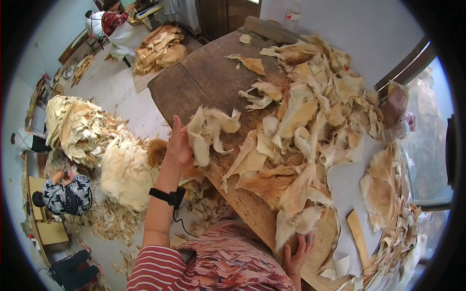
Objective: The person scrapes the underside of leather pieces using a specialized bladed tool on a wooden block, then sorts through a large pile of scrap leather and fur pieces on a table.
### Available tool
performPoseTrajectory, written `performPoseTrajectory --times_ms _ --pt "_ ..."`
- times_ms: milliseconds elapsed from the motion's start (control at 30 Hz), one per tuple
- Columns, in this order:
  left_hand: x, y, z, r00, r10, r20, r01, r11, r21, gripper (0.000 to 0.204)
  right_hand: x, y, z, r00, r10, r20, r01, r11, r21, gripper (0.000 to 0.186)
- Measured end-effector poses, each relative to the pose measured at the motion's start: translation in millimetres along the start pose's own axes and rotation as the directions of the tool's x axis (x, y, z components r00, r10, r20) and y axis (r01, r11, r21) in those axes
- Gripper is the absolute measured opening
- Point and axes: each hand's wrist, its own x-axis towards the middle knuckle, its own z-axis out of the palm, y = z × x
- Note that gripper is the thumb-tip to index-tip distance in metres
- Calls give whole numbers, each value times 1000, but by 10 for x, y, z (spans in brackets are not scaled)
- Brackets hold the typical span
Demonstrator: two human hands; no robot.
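Observation:
My left hand is raised at the table's left edge, thumb pointing up, palm toward a scrap of whitish furry hide. Its fingers look stretched out and partly hidden behind the scrap; whether they touch it, I cannot tell. Close to my body, my right hand rests by the near edge with thumb and fingers apart and a ring on one finger. Just beyond its fingertips hangs the pale furry end of a hide piece. A tan hide with brownish fur lies farther in.
A big heap of hide scraps covers the right of the brown wooden table. A curved wooden strip lies at lower right. A clear bottle stands at the back. Hide bundles fill the floor at left, where several people sit working.

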Motion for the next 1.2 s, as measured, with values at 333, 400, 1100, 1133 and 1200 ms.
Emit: performPoseTrajectory --times_ms 333,400,1100,1133,1200 --pt "124 -174 241 944 330 -1 -258 739 622 30 296 87 -19 976 80 -203 -54 990 132 20" --pt "265 -39 416 922 362 137 -326 536 779 28 457 65 -52 968 113 -225 -82 987 142 19" --pt "-131 -512 1300 325 151 934 -730 -588 349 23 581 146 -14 955 148 -258 -83 965 249 23" --pt "-367 -580 1325 359 24 933 -750 -587 304 24 588 146 -9 957 150 -247 -85 963 256 23" --pt "-662 -881 1130 429 -60 901 -784 -520 339 24 582 204 25 959 105 -262 -41 970 241 23"
